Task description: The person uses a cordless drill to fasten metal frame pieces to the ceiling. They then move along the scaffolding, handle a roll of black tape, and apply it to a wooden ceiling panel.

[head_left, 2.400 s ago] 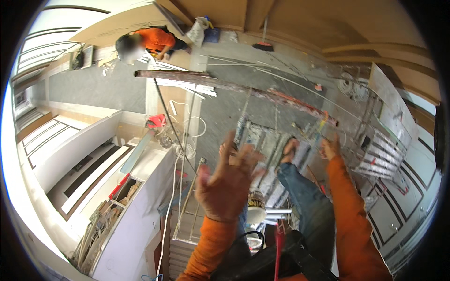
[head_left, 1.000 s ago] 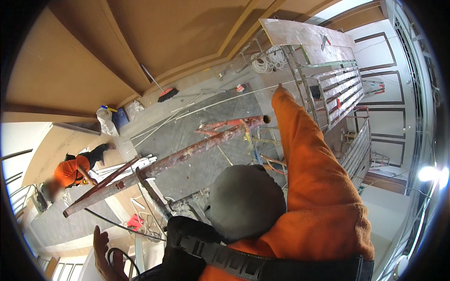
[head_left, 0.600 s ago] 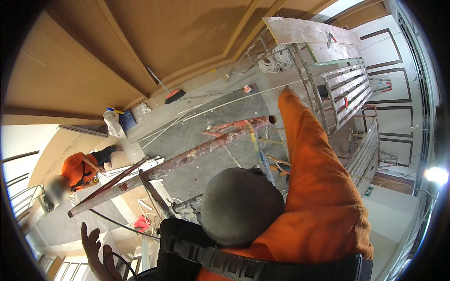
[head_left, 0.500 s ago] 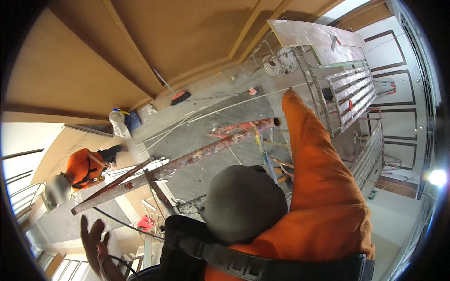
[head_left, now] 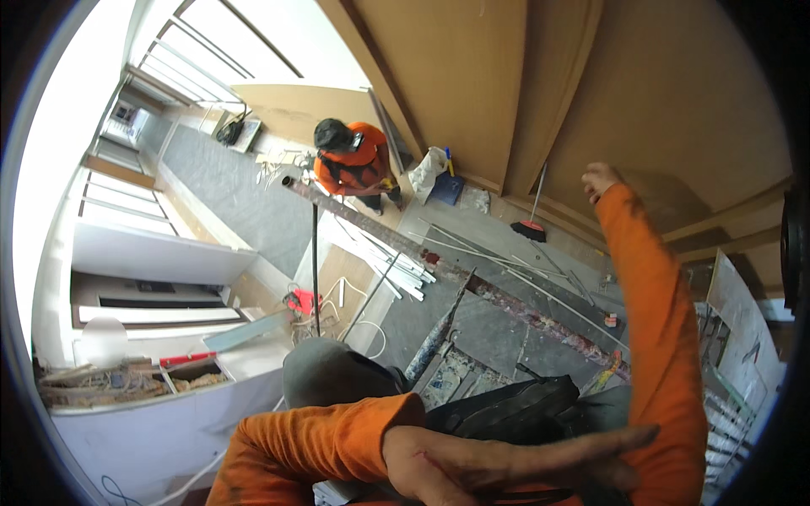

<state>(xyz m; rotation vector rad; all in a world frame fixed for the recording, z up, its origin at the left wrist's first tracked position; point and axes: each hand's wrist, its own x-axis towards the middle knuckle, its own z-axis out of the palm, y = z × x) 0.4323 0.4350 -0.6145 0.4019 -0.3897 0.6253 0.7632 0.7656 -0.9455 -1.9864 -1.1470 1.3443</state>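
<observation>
My left hand [head_left: 472,464] reaches across in front of my body, its fingers stretched out to the right toward my right sleeve [head_left: 666,337]. It holds nothing visible, and I cannot tell whether the fingertips touch the sleeve. My right hand [head_left: 599,180] is raised at the far right, in front of the brown wall panels [head_left: 675,101]. Its fingers look curled in, with nothing visible in them. Below my arms are my grey-clad knee [head_left: 333,375] and a black bag or pouch [head_left: 506,413]. A paint-spattered metal pole [head_left: 531,316] runs diagonally beyond them.
A co-worker in orange [head_left: 359,160] stands below, near white strips [head_left: 388,253] on the floor. A broom [head_left: 530,229], a white sack [head_left: 429,173] and a blue dustpan [head_left: 445,190] are by the wall. A red tool or case [head_left: 301,300] lies left of centre.
The view has swung left. My left hand has come from the lower left, fingers spread, to across my body. My right arm stays outstretched, now against the wall panels. The co-worker appears upright.
</observation>
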